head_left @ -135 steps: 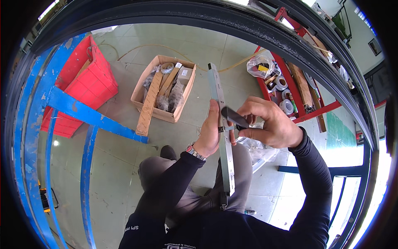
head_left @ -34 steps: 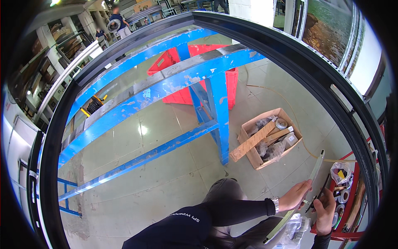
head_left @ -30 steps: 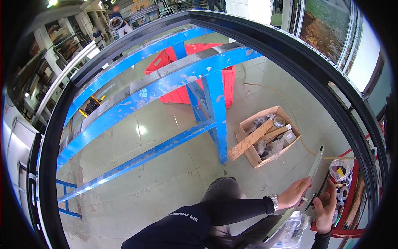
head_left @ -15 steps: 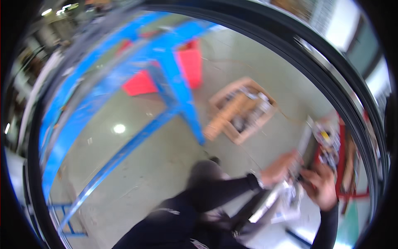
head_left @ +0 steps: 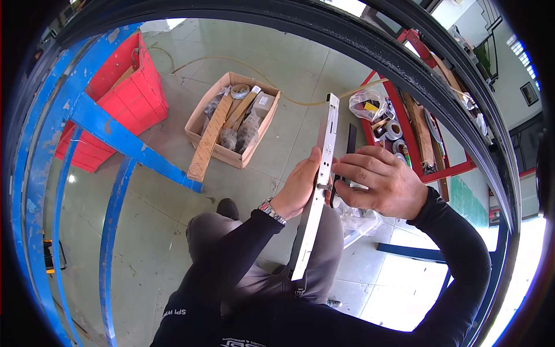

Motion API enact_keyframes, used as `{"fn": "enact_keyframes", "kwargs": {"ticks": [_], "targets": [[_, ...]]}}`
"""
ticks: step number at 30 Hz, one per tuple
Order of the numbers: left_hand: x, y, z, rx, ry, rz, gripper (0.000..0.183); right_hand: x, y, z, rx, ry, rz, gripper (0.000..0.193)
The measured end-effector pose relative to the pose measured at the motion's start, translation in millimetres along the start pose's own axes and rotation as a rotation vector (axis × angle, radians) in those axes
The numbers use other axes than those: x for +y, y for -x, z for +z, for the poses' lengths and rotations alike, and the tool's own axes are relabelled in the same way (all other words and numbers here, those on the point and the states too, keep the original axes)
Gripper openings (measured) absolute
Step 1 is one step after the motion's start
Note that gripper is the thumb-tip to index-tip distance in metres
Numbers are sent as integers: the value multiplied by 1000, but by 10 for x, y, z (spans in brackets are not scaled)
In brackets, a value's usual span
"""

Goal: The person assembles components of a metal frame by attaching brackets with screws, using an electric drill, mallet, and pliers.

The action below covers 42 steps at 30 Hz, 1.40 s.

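My left hand (head_left: pixel 302 184) is closed round the middle of a long, narrow silver metal lock strip (head_left: pixel 315 231) with holes and slots along it. The strip stands tilted over my lap, its top end leaning away from me. Against its right side, my right hand (head_left: pixel 378 179) has its fingers curled around a slim black handle-like bar (head_left: pixel 351 137). The bar's upper end sticks out above the fingers. A short metal pin (head_left: pixel 324 186) shows between the strip and my right fingertips. Part of the black piece is hidden behind those fingers.
A cardboard box (head_left: pixel 254 156) of wrapped parts and tape stands on the floor ahead. Left of it are a red crate (head_left: pixel 139 95) and a blue metal frame (head_left: pixel 115 136). A red rack (head_left: pixel 457 169) holds tools at right. A black frame bar (head_left: pixel 358 49) arches across the top.
My view has swung right and steadied from a blur. The strip and both hands now appear nearer the middle, with the box and crate farther left.
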<state>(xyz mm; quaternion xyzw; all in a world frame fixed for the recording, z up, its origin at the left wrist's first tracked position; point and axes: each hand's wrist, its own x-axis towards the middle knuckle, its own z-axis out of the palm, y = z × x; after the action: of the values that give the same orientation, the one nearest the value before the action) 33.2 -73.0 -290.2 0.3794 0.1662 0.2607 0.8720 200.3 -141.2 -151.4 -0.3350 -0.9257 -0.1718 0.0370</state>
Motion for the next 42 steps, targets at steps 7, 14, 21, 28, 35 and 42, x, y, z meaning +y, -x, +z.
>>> {"fn": "enact_keyframes", "kwargs": {"ticks": [7, 14, 21, 28, 35, 42], "targets": [[45, 22, 37, 109, 2, 57, 69, 70, -54, -41, -17, -315, 223, 56], [67, 21, 11, 107, 60, 48, 67, 10, -69, 45, 146, -800, 785, 71], [-52, 2, 20, 267, -72, 243, 68, -59, -273, 134, -114, -989, 990, 46], [-121, -62, 2, 303, 31, 291, 55, 47, -335, 91, -142, -949, 821, 26], [-161, -99, -31, 307, -65, 379, 55, 33, -286, 173, -53, -753, 462, 40], [-180, -47, 25, 290, -32, 294, 61, 43, -298, 190, -218, -981, 1021, 30]]}}
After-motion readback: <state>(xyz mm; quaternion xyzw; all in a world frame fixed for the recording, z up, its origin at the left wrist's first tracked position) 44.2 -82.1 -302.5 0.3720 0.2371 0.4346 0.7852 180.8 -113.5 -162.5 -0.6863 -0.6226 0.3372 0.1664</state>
